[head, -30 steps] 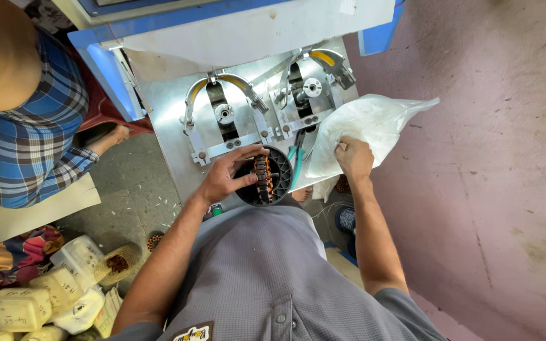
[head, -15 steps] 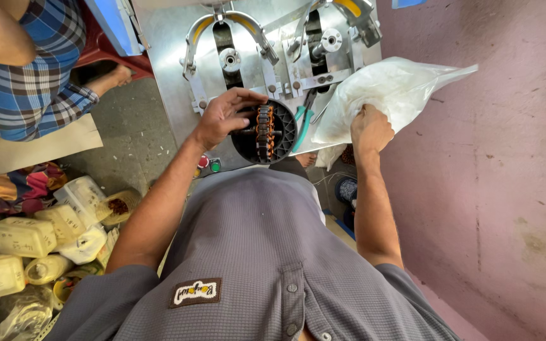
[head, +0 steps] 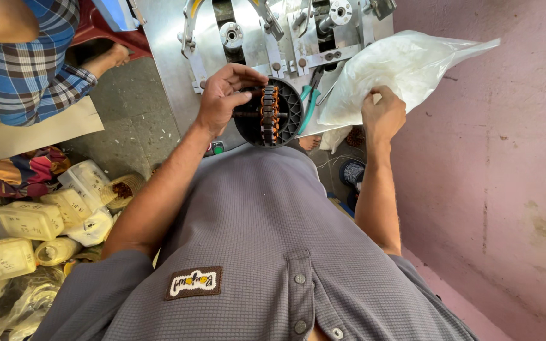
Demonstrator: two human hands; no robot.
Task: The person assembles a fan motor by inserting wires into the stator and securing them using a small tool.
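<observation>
My left hand (head: pixel 224 93) grips a round black motor part with copper windings (head: pixel 272 113), held on edge over the front of a metal work table (head: pixel 165 69). My right hand (head: pixel 382 115) rests on a white plastic bag (head: pixel 399 66) that lies over the table's right edge, fingers curled into its folds. Green-handled pliers (head: pixel 309 104) lie between the motor part and the bag. Metal clamps and rollers (head: pixel 266 28) of a machine stand behind both hands.
A person in a blue checked shirt (head: pixel 30 57) sits at the left, one foot (head: pixel 110 58) on the floor. Several pale plastic containers (head: pixel 30 221) and bags pile up at lower left. A pink wall (head: pixel 507 177) closes the right side.
The view has shifted down and nearer to my body. My left hand has turned the motor part more on edge; my right hand stays on the bag.
</observation>
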